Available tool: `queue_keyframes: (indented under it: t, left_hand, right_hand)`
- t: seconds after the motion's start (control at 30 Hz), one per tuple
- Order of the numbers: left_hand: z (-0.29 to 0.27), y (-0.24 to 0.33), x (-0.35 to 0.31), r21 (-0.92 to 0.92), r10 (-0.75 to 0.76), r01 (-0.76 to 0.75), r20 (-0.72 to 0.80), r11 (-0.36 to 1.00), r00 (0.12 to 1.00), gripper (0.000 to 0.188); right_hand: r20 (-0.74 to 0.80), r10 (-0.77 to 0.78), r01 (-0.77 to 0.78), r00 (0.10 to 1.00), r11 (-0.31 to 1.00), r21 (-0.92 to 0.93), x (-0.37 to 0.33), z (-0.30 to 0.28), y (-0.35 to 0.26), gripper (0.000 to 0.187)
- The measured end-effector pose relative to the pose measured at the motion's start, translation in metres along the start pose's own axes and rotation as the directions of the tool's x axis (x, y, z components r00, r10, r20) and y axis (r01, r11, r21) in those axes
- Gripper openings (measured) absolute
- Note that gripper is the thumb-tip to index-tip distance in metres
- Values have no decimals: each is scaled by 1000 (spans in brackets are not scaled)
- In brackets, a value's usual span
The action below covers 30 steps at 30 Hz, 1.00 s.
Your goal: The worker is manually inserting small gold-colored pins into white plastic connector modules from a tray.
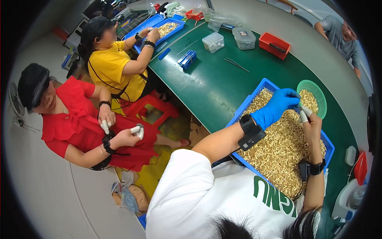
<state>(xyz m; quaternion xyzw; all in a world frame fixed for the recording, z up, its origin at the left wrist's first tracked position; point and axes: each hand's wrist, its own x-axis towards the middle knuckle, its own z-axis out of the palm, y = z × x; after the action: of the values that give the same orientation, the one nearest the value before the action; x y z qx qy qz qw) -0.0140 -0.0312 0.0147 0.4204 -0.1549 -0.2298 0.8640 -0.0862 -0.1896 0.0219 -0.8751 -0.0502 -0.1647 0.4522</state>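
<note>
My left hand (274,106), in a blue glove, is above the far part of a blue tray (329,146). Its thumb and fingers are pinched together. My right hand (312,124) meets it there, with white finger cots on the fingertips and the fingers closed. Whatever lies between the fingertips is too small and too covered to make out. Small brass-coloured metal pieces (274,155) fill the tray below both hands. Just beyond the right fingertips stands a round green basket (323,104) holding more of these pieces.
On the green table (199,79) are tweezers (236,64), a blue bundle (187,59), two clear plastic boxes (213,42) and a red bin (274,45). A white device (345,201) stands at right. Two people sit at left, near a red stool (153,111); another is at far right.
</note>
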Motion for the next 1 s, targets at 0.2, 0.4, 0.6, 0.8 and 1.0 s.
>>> queue_keyframes:
  t: [0.2,0.4,0.6,0.8,1.0]
  left_hand:
    - [4,9,-12,46,49,-49,5,998,999,15]
    - [3,22,-28,287,-3,-21,83,958,997,16]
    - [-5,24,-42,869,75,-191,177,456,981,20]
    - [-1,51,-58,818,204,-278,200,504,958,20]
    - [-2,100,-119,705,306,-273,82,655,948,18]
  right_hand:
    - [16,10,-9,1000,999,-48,-10,-1,-21,22]
    - [149,67,-56,987,995,-78,-22,-10,-51,20]
    - [511,-74,225,856,944,-241,-38,-13,-86,18]
    - [373,-218,349,902,876,-334,-45,-9,-124,14]
    - [118,-426,442,897,851,-282,-39,4,-162,13]
